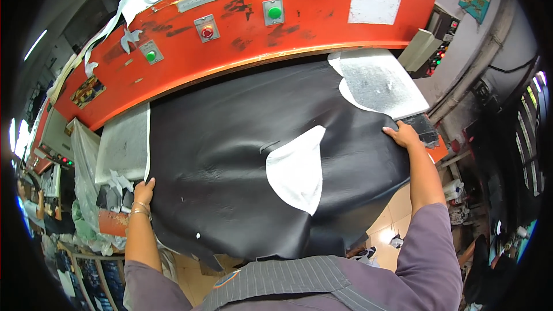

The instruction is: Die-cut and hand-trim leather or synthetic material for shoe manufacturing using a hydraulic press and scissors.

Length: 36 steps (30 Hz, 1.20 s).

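Note:
A large black leather hide (230, 161) lies spread over the white cutting board (124, 144) of a red press machine (299, 17). A big hole in its middle shows the white board (296, 173) beneath. My left hand (143, 191) grips the hide's left edge. At the right edge my right hand (403, 135) presses flat on the hide, fingers spread. The hide's near edge hangs over the table toward me.
The red press head carries two green buttons (275, 12), a red button (207, 32) and a white paper patch (374, 6). Scraps and plastic bags (86, 196) pile at the left. A grey control box (420, 49) stands at the right, with clutter on the floor.

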Each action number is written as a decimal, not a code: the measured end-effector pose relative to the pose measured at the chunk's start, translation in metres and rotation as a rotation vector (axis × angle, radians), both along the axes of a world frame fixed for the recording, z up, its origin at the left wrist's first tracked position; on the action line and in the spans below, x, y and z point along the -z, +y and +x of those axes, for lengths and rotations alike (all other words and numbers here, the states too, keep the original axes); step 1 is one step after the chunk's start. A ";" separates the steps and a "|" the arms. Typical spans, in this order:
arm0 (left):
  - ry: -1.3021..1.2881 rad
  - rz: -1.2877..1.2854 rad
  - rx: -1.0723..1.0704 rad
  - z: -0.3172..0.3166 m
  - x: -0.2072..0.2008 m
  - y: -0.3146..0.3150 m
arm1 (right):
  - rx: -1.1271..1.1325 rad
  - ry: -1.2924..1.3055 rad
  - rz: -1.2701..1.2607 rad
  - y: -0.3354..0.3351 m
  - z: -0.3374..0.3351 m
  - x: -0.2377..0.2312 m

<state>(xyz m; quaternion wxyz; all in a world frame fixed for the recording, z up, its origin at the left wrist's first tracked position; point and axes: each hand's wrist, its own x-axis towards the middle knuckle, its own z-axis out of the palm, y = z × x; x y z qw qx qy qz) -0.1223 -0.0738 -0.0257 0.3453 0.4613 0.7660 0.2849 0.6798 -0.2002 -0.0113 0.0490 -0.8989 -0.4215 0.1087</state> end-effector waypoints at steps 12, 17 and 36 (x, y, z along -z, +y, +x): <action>0.065 0.030 0.104 0.068 -0.006 -0.023 | 0.075 -0.267 0.079 -0.076 0.055 -0.037; -0.612 -0.151 0.187 0.072 -0.037 -0.082 | 0.049 -0.288 0.190 -0.148 0.079 0.002; -1.063 0.189 0.468 0.261 -0.254 0.039 | -0.831 0.826 0.410 -0.070 -0.407 -0.014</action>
